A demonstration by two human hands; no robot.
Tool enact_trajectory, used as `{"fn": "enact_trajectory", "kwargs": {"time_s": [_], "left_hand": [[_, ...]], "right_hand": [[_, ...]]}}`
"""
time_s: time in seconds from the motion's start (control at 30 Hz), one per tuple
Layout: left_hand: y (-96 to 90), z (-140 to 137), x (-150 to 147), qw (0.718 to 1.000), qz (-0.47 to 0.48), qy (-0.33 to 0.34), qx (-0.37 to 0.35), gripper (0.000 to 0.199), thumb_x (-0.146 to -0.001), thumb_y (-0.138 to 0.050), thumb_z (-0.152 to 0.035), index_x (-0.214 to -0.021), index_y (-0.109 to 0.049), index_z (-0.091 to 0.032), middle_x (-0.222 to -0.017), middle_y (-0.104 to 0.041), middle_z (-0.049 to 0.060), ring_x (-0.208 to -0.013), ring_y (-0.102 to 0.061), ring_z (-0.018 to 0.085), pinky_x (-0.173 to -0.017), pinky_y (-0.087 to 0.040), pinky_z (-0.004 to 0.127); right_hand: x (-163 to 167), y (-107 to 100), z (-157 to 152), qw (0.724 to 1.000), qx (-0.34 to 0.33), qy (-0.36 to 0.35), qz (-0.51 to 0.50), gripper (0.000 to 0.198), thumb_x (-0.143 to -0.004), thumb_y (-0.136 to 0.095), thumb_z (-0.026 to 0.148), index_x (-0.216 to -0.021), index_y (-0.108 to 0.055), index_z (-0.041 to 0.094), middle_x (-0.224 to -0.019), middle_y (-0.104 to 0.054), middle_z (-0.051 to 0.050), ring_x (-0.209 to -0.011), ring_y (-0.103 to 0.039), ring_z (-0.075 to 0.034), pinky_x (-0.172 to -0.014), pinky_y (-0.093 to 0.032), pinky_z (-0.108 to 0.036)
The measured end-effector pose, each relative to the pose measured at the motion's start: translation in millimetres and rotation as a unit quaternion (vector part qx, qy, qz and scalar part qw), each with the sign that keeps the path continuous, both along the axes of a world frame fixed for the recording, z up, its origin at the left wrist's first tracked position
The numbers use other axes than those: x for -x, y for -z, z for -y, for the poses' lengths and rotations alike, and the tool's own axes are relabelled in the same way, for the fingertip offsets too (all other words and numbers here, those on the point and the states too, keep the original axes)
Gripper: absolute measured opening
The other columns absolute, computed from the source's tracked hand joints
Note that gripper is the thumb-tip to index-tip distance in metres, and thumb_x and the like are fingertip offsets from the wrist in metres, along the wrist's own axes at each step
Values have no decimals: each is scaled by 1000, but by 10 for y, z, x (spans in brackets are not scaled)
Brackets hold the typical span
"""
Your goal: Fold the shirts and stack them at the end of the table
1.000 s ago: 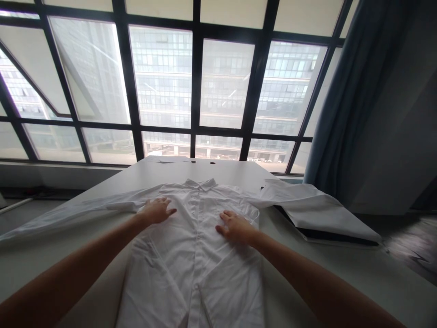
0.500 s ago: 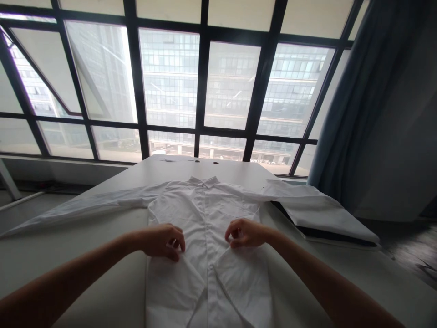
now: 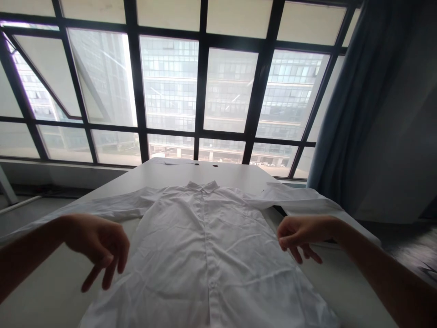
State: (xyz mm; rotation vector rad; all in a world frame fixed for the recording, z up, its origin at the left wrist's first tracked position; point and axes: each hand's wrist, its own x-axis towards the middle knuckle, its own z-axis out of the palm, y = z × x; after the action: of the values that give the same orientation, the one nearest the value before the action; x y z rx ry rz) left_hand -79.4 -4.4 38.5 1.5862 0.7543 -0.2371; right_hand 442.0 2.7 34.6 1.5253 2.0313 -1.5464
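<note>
A white button-up shirt (image 3: 205,246) lies front side up, its collar (image 3: 203,186) towards the window and its hem towards me. My left hand (image 3: 99,248) hovers at the shirt's left edge, fingers apart and pointing down, with nothing seen in it. Over the right edge is my right hand (image 3: 303,232); its thumb and forefinger are close together while the other fingers hang loose, and no cloth shows gripped in it. The left sleeve (image 3: 112,205) stretches out sideways, partly behind my left hand. Out to the right goes the other sleeve (image 3: 287,193).
Beneath the shirt is a white table (image 3: 235,173) reaching to the window, with two dark holes at its far end. A white flat item (image 3: 344,221) lies under the right sleeve. A dark blue curtain (image 3: 344,136) hangs at the right.
Both hands have moved outward from above the shirt's middle to its two sides. The shirt's lower front, folded and narrow before, is now spread wide.
</note>
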Motion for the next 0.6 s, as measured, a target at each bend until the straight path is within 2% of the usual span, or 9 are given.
{"fn": "enact_trajectory", "kwargs": {"time_s": [0.07, 0.13, 0.2, 0.27, 0.33, 0.4, 0.47, 0.53, 0.6], "left_hand": [[146, -102, -180, 993, -26, -46, -107, 61, -70, -67, -73, -98, -73, -19, -87, -77, 1, -75, -72, 20, -73, -51, 30], [321, -236, -479, 962, -56, -47, -262, 56, -78, -62, -69, -95, -74, -17, -90, -76, 6, -82, -71, 22, -76, -52, 31], [524, -374, -797, 902, -57, -38, -426, 45, -87, -59, -59, -104, -74, -19, -109, -73, 10, -96, -69, 24, -86, -51, 34], [747, -484, -1052, 832, -48, -24, -552, 41, -90, -59, -48, -119, -68, -23, -134, -61, 12, -123, -57, 29, -104, -43, 41], [965, -534, -1204, 803, -70, -1, -592, 52, -92, -56, -46, -138, -54, -24, -152, -44, 13, -140, -39, 33, -113, -31, 50], [1136, -504, -1262, 810, -96, 24, -578, 60, -98, -43, -49, -151, -37, -23, -160, -28, 14, -147, -25, 33, -116, -22, 56], [1222, -405, -1265, 822, -111, 45, -557, 64, -101, -29, -53, -156, -26, -22, -163, -18, 14, -150, -16, 33, -116, -17, 60], [1200, -294, -1262, 820, -103, 59, -560, 68, -98, -34, -58, -155, -27, -22, -162, -21, 14, -149, -18, 35, -115, -20, 60], [1093, -244, -1291, 811, -69, 62, -578, 58, -95, -45, -53, -145, -48, -24, -152, -43, 15, -139, -40, 34, -110, -33, 52]], "right_hand": [[158, 88, -107, 995, -84, 3, 55, 64, -73, -71, 74, -91, -64, 13, -82, -71, -10, -52, -64, -15, -50, -46, -19], [429, 212, -254, 978, -185, -13, 91, 50, -84, -69, 60, -92, -67, 11, -84, -72, -9, -59, -68, -17, -54, -47, -20], [755, 349, -379, 954, -276, -35, 112, 33, -91, -66, 44, -93, -71, 12, -86, -72, -9, -68, -69, -20, -58, -47, -22], [1063, 482, -445, 917, -370, -70, 134, 22, -92, -68, 35, -99, -74, 14, -94, -72, -9, -82, -69, -23, -68, -48, -25], [1293, 596, -448, 878, -445, -102, 142, 28, -90, -71, 34, -113, -72, 17, -109, -70, -10, -97, -66, -26, -79, -48, -28], [1426, 673, -412, 855, -477, -136, 151, 36, -89, -72, 35, -120, -69, 18, -118, -66, -11, -104, -64, -27, -85, -48, -29], [1488, 703, -374, 848, -478, -158, 166, 33, -88, -73, 37, -116, -72, 19, -115, -67, -10, -102, -65, -27, -84, -48, -29], [1535, 696, -366, 853, -468, -143, 182, 26, -89, -71, 40, -107, -75, 22, -106, -71, -8, -95, -67, -25, -80, -48, -27], [1610, 681, -402, 863, -455, -101, 195, 25, -92, -65, 44, -101, -76, 23, -97, -73, -6, -89, -68, -24, -75, -48, -25]]}}
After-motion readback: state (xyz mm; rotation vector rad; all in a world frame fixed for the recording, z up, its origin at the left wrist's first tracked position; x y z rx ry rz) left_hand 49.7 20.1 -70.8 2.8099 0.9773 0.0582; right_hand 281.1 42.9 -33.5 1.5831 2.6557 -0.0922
